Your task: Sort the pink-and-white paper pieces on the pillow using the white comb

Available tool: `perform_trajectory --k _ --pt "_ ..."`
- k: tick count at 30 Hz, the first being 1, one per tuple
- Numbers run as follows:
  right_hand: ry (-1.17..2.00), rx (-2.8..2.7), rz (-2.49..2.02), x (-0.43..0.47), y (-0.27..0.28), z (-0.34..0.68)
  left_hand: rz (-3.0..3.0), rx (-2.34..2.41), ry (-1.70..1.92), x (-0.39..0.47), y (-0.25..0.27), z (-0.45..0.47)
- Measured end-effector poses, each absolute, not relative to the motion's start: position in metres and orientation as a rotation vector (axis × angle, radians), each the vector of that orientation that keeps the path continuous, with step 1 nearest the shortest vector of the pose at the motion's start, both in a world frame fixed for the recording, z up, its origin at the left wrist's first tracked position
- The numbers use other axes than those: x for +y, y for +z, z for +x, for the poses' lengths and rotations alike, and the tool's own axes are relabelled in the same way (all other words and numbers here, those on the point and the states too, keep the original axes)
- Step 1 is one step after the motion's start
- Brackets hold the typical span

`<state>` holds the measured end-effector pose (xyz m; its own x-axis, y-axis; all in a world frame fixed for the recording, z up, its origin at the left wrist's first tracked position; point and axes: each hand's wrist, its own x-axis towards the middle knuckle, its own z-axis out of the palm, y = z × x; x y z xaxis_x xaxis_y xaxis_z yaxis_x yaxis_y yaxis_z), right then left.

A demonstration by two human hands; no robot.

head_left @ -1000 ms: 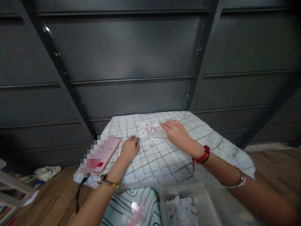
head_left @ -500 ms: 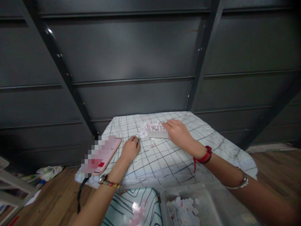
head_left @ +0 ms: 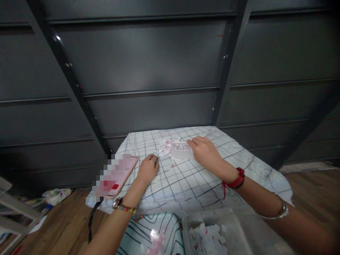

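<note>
My right hand (head_left: 205, 150) has its fingers closed on the right end of a small white slotted plastic piece (head_left: 182, 153), with a row of openings along its upper part. The kind of piece is not clear. Just behind and left of it lies a heap of small white and pink paper scraps (head_left: 165, 147). On the grid-patterned cloth (head_left: 170, 187), my left hand (head_left: 148, 168) rests palm down, fingers loosely bent, with nothing seen in it. A pink-edged phone (head_left: 123, 177), partly blurred out, is left of that hand.
A clear plastic bin (head_left: 239, 230) at the front right contains paper pieces (head_left: 208, 239). Beside it, a pink translucent wrapper (head_left: 156, 242) lies on a teal line-patterned surface (head_left: 170, 230). A dark panelled wall (head_left: 154, 109) stands behind the cloth. A black cord (head_left: 91, 219) hangs by the phone.
My right hand has shifted slightly right and toward me with the white slotted piece, away from the scraps. My left hand stays in about the same place.
</note>
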<state>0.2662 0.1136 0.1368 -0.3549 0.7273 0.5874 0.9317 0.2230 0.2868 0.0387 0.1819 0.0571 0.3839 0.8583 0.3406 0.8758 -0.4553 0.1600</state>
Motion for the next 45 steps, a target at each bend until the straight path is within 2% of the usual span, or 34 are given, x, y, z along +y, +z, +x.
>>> perform_trajectory --k 27,36,45 --pt "-0.888 -2.193 -1.507 0.116 0.136 0.263 -2.581 -1.657 -0.515 0.178 0.062 0.041" --pt "-0.954 -2.140 -1.340 0.121 0.131 0.266 -2.576 -1.654 -0.538 0.178 0.061 0.042" --pt "-0.877 -2.186 -1.303 0.121 0.126 0.269 -2.582 -1.672 -0.500 0.176 0.063 0.042"
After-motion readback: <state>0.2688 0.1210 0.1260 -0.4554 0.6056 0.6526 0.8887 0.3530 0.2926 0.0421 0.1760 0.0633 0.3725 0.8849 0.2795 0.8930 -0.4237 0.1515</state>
